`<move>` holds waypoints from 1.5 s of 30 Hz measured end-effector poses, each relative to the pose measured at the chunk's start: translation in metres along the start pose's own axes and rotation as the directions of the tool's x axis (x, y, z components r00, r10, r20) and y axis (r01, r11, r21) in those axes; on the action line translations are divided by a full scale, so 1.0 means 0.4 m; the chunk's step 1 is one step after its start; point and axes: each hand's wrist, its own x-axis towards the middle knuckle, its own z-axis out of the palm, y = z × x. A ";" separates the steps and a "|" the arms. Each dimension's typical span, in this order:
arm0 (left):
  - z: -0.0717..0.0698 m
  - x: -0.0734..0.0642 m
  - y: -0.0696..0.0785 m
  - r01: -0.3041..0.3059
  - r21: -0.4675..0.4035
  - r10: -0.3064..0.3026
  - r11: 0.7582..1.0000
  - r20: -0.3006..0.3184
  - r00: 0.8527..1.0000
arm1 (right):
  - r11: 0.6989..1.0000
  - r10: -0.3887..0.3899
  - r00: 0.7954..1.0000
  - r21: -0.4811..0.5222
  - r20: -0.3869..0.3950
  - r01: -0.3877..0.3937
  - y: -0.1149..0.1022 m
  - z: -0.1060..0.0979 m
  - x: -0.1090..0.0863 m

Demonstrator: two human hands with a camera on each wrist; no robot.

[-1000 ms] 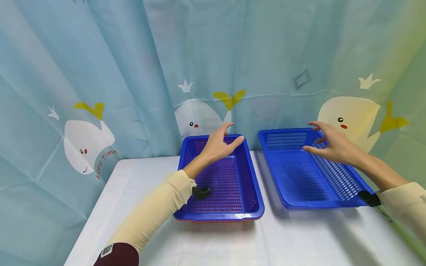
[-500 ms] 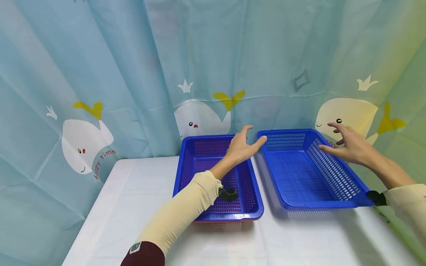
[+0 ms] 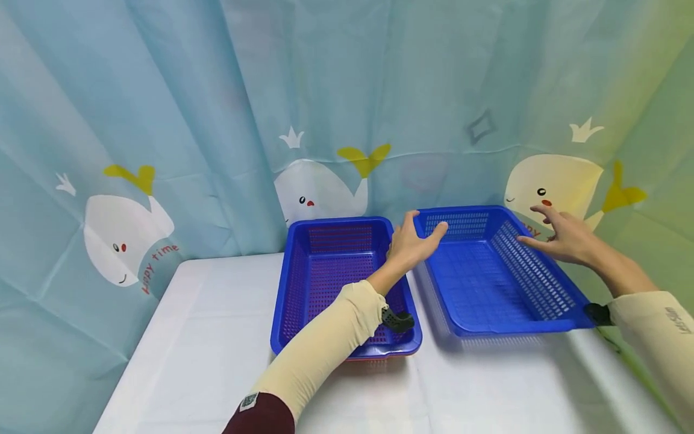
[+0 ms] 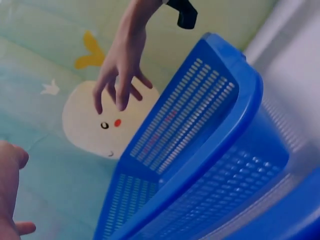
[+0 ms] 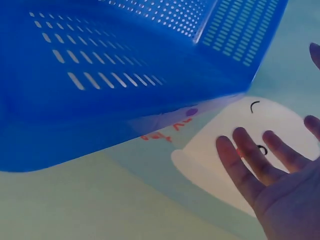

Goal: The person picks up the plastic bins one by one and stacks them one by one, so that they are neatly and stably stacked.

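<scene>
My left hand (image 3: 410, 246) hovers over the right side of the left blue basket (image 3: 294, 271), reaching toward the gap between the baskets. Its thumb and fingers are spread, holding nothing. Past the right rim of the right blue basket (image 3: 477, 271) is my right hand (image 3: 572, 239), its fingers loosely bent. The right wrist view shows these fingers (image 5: 250, 167) apart from that basket. In the left wrist view, part of the left hand (image 4: 9, 192) shows at the left edge. A red edge (image 3: 374, 359) shows beneath the left basket.
Both baskets stand on a white-covered table (image 3: 217, 313), with a narrow gap between them. A blue curtain (image 3: 325, 78) printed with whales hangs close behind the table. Greenish fabric (image 3: 667, 199) borders the right side.
My left hand has moved right, from above the left basket's middle to its right rim. The right hand moved slightly right, away from the right basket's interior. The head view has shifted slightly.
</scene>
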 end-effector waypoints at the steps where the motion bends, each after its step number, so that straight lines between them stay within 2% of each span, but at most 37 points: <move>1: 0.006 0.000 0.000 0.020 0.003 -0.020 1.000 -0.008 1.000 | 1.000 0.006 1.000 -0.003 0.016 -0.006 0.005 0.002 0.001; 5: 0.027 0.002 -0.003 0.097 -0.013 -0.097 0.995 -0.006 0.995 | 0.998 0.062 0.990 0.020 0.125 -0.065 0.019 0.005 0.005; 9: 0.044 0.004 -0.009 0.186 -0.102 -0.180 0.977 0.062 0.982 | 0.977 0.150 0.948 0.103 0.280 -0.185 0.036 0.006 -0.002; 12: 0.053 0.005 -0.011 0.239 -0.186 -0.219 0.953 0.126 0.968 | 0.954 0.173 0.918 0.170 0.357 -0.246 0.054 0.006 -0.007; 17: 0.063 0.007 -0.012 0.300 -0.264 -0.251 0.917 0.203 0.947 | 0.902 0.167 0.879 0.291 0.446 -0.319 0.077 -0.002 -0.006; 21: 0.070 0.010 -0.015 0.327 -0.280 -0.265 0.903 0.235 0.935 | 0.844 0.150 0.857 0.387 0.494 -0.371 0.086 -0.003 -0.001; 27: 0.086 0.020 -0.022 0.329 -0.273 -0.272 0.904 0.226 0.935 | 0.789 0.111 0.862 0.483 0.494 -0.379 0.108 0.004 -0.009; 30: 0.098 0.024 -0.027 0.329 -0.247 -0.283 0.911 0.205 0.937 | 0.784 0.094 0.866 0.500 0.490 -0.368 0.118 0.010 -0.017; 35: 0.109 0.027 -0.034 0.333 -0.227 -0.297 0.915 0.175 0.938 | 0.794 0.094 0.866 0.488 0.491 -0.363 0.120 0.013 -0.025; 39: 0.111 0.028 -0.035 0.334 -0.232 -0.298 0.914 0.176 0.938 | 0.809 0.092 0.870 0.474 0.484 -0.348 0.114 0.011 -0.025; 45: 0.115 0.030 -0.032 0.335 -0.244 -0.303 0.910 0.160 0.939 | 0.824 0.097 0.866 0.448 0.491 -0.347 0.107 0.008 -0.015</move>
